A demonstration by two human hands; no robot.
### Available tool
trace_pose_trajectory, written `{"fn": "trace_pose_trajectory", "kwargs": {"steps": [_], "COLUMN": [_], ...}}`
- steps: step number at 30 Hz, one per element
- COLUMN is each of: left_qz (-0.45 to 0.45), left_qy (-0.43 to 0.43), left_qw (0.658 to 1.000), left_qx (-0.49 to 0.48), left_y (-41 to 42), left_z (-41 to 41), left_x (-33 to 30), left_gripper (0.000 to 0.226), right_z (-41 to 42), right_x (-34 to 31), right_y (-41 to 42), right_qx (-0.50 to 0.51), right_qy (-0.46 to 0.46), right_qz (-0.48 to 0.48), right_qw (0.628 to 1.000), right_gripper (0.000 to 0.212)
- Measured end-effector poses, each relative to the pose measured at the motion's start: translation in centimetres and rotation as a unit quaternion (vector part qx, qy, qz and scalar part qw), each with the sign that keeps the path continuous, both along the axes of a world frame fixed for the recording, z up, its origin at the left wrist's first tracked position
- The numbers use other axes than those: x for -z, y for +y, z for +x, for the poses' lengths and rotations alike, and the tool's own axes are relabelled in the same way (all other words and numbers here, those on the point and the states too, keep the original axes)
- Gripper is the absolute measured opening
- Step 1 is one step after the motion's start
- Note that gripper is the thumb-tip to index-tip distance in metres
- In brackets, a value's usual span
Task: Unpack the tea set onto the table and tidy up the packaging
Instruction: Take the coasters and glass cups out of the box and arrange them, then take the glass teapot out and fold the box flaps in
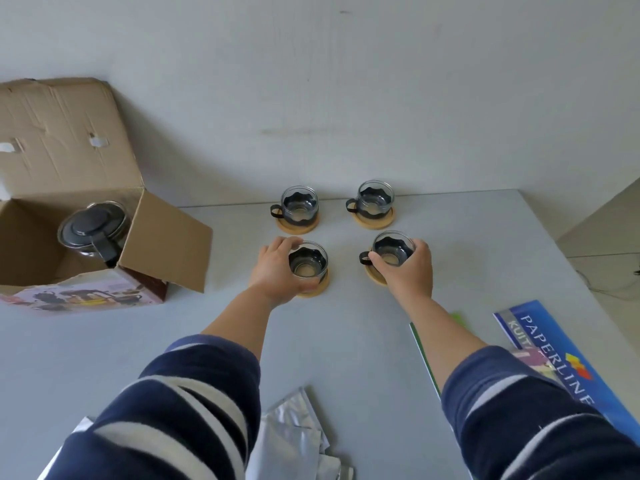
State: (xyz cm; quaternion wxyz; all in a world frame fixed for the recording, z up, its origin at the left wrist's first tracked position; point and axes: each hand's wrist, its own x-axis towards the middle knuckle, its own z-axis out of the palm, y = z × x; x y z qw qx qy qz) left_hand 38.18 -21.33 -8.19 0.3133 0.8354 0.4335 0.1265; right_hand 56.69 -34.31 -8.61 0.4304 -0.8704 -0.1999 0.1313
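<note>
Glass cups with black holders stand on round wooden coasters on the grey table (173, 341). Two are at the back: the back left cup (299, 204) and the back right cup (374, 200). My left hand (275, 271) grips the front left cup (308, 263) on its coaster (317, 289). My right hand (407, 271) grips the front right cup (393, 251), whose coaster (375, 277) shows beneath it. A glass teapot with a black lid (93, 230) lies inside the open cardboard box (166, 244) at the left.
The box's flaps stand open against the wall. Crumpled silver foil bags (294, 434) lie at the front edge between my arms. A blue PAPERLINE pack (554, 355) and a green-edged sheet (420, 344) lie at the front right. The table's right edge is near.
</note>
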Motion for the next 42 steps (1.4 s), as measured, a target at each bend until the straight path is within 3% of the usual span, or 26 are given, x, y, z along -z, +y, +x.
{"fn": "trace_pose_trajectory", "kwargs": {"steps": [5,7,9,14,20,23,27,30,33,36,40,42], "left_qz": [0.025,0.017,0.024,0.129,0.202,0.220,0.211,0.155,0.101,0.062,0.066,0.062], "left_qy": [0.052,0.048,0.031,0.003,0.004,0.036,0.075,0.113,0.124,0.082,0.101,0.116], "left_qw": [0.998,0.998,0.999,0.990,0.967,0.958,0.953,0.961,0.971,0.978,0.979,0.977], "left_qx": [0.025,0.024,0.004,-0.060,-0.153,-0.178,-0.203,-0.197,-0.179,-0.183,-0.164,-0.168], "left_y": [0.0,0.2,0.8,3.7,8.2,10.6,13.3,14.9,15.5,15.5,15.6,15.7], "left_z": [-0.3,-1.0,-2.1,-7.4,-18.0,-23.8,-29.7,-32.8,-34.1,-34.0,-34.2,-34.2], "left_x": [-0.7,-1.7,-3.0,-6.4,-9.0,-9.2,-8.7,-7.6,-6.4,-5.6,-5.6,-5.7], "left_gripper": [0.100,0.113,0.108,0.064,0.046,0.051,0.067,0.087,0.097,0.093,0.093,0.094], "right_z": [0.5,0.0,-0.7,-4.6,-14.7,-20.6,-27.6,-31.2,-33.4,-34.3,-34.8,-35.4], "right_x": [-1.2,-2.1,-3.3,-6.4,-9.8,-11.4,-12.4,-11.7,-10.6,-9.7,-8.6,-8.5], "right_y": [0.1,0.3,1.0,5.0,11.3,14.3,17.6,20.3,22.4,23.5,24.5,24.1], "right_qx": [-0.019,-0.023,-0.035,-0.128,-0.270,-0.308,-0.327,-0.327,-0.298,-0.245,-0.262,-0.222], "right_qy": [0.021,-0.009,-0.061,-0.104,-0.095,-0.113,-0.089,-0.084,-0.120,-0.184,-0.205,-0.252], "right_qz": [-0.091,-0.144,-0.171,-0.181,-0.152,-0.144,-0.119,-0.107,-0.187,-0.279,-0.302,-0.328], "right_qw": [0.995,0.989,0.983,0.970,0.946,0.934,0.933,0.935,0.928,0.910,0.893,0.883], "right_gripper": [0.100,0.109,0.108,0.071,0.019,0.044,0.037,0.024,0.014,0.023,0.027,0.031]}}
